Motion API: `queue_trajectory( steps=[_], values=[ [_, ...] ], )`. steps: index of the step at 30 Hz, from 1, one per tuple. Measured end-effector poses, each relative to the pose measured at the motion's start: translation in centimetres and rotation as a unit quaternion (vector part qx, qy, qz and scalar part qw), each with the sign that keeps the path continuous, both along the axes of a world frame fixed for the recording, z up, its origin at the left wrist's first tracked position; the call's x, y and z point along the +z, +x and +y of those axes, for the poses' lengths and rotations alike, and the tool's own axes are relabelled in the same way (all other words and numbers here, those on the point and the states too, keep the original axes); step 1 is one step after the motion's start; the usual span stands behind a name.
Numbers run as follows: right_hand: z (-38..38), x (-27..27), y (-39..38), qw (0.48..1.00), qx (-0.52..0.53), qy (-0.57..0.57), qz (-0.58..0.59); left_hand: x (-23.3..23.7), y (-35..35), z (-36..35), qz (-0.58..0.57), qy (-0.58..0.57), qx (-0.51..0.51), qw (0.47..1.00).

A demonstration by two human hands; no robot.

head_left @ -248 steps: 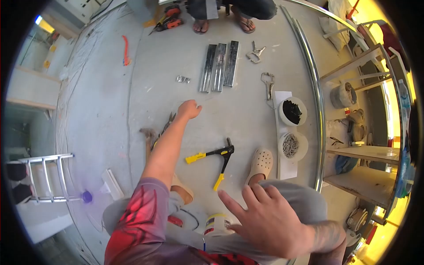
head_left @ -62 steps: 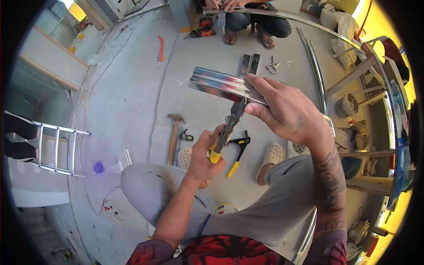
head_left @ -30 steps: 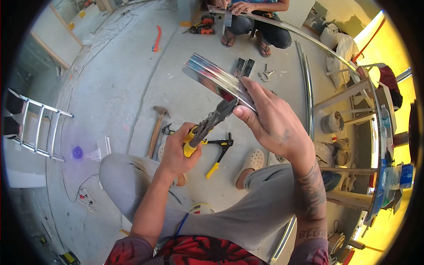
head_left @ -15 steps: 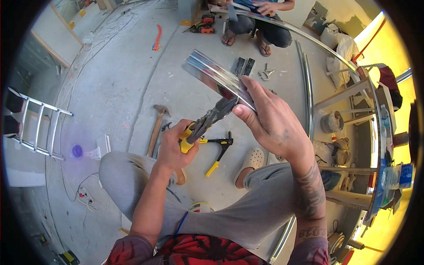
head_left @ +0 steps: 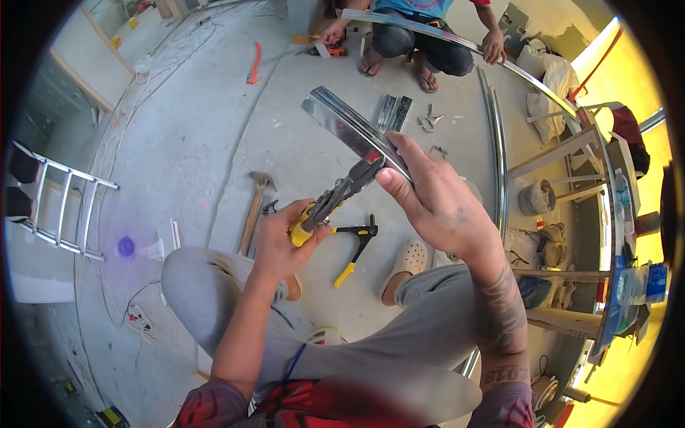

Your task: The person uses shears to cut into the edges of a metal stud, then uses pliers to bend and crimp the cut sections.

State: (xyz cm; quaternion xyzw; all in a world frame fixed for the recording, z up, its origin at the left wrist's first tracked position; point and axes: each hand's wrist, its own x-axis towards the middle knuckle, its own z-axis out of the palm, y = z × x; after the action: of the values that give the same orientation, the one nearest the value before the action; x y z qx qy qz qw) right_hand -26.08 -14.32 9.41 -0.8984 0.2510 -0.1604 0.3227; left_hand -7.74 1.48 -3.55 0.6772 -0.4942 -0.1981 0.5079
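Note:
Yellow-handled tin snips [head_left: 341,191] are gripped in my left hand [head_left: 280,239], fingers wrapped round the handles. Their jaws meet the near end of a short, shiny metal channel [head_left: 349,127]. My right hand [head_left: 446,203] grips that channel at the same end, thumb on the near side and fingers over the far side. The channel points up and to the left, above the floor. Below my hands lies a black riveter with yellow handles [head_left: 355,246]. A claw hammer [head_left: 255,210] rests on the floor just left of my left hand.
Ahead, a crouching person [head_left: 421,43] holds a long metal channel [head_left: 428,30]. Short channel pieces [head_left: 394,113] and locking pliers [head_left: 431,118] lie on the floor. Long metal profiles [head_left: 494,150] run along the right, near a wooden workbench [head_left: 564,274]. An aluminium ladder [head_left: 68,196] is at left.
The channel in my right hand has tilted slightly, the snips still at its end. The person ahead has spread their arms, one hand lowered toward the floor tools, the other along the long channel.

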Motion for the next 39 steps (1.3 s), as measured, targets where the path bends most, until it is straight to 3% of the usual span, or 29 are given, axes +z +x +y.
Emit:
queue_trajectory(
  steps=[5,7,10,16,23,25,27,28,29,30,31,32,33,35,39],
  values=[
    [0.0,-0.1,0.3,0.999,-0.004,0.029,0.016,0.0,0.1,0.2,0.018,0.011,-0.006,1.000],
    [0.1,-1.0,0.5,0.998,0.002,-0.014,-0.064,0.0,0.2,0.4,0.019,0.008,-0.004,1.000],
    [0.2,-0.9,0.6,0.998,0.005,-0.005,-0.057,0.0,0.2,0.5,0.023,0.014,-0.003,1.000],
    [0.3,-1.5,0.6,0.997,0.003,-0.018,-0.077,0.1,0.2,0.4,-0.026,0.008,0.005,1.000],
    [0.2,0.2,0.1,0.997,0.018,0.025,-0.067,-0.6,0.6,-1.0,-0.072,-0.096,0.047,0.992],
    [-0.3,0.7,-0.5,0.992,-0.009,-0.073,-0.104,-1.8,1.3,-1.3,-0.095,-0.149,0.058,0.983],
    [-1.0,1.8,-1.2,0.985,-0.039,-0.118,-0.116,-3.8,3.5,0.1,-0.030,0.064,0.087,0.994],
    [-1.9,1.5,-1.3,0.963,0.002,-0.254,-0.086,-3.9,4.7,0.3,0.072,0.131,0.044,0.988],
    [-2.5,1.0,-1.3,0.922,0.042,-0.381,-0.053,-4.3,4.8,0.5,0.062,0.128,0.043,0.989],
    [-2.4,0.1,-0.9,0.911,0.052,-0.407,-0.040,-3.5,4.0,0.6,0.302,0.026,-0.015,0.953],
    [-2.0,-0.2,-0.6,0.908,0.085,-0.407,-0.048,-2.4,3.3,0.7,0.522,-0.073,-0.071,0.847],
    [-1.5,-0.7,-0.1,0.901,0.102,-0.416,-0.064,0.0,2.9,0.6,0.569,-0.062,-0.192,0.797],
    [-1.0,-1.2,0.4,0.893,0.123,-0.425,-0.080,1.6,1.9,0.4,0.593,-0.061,-0.215,0.774],
    [0.0,-1.9,1.0,0.888,0.137,-0.430,-0.087,0.4,2.0,0.8,0.606,-0.041,-0.228,0.761],
    [0.0,-3.0,1.6,0.847,0.115,-0.503,-0.125,1.8,0.9,1.0,0.549,0.013,-0.299,0.780]
  ],
)
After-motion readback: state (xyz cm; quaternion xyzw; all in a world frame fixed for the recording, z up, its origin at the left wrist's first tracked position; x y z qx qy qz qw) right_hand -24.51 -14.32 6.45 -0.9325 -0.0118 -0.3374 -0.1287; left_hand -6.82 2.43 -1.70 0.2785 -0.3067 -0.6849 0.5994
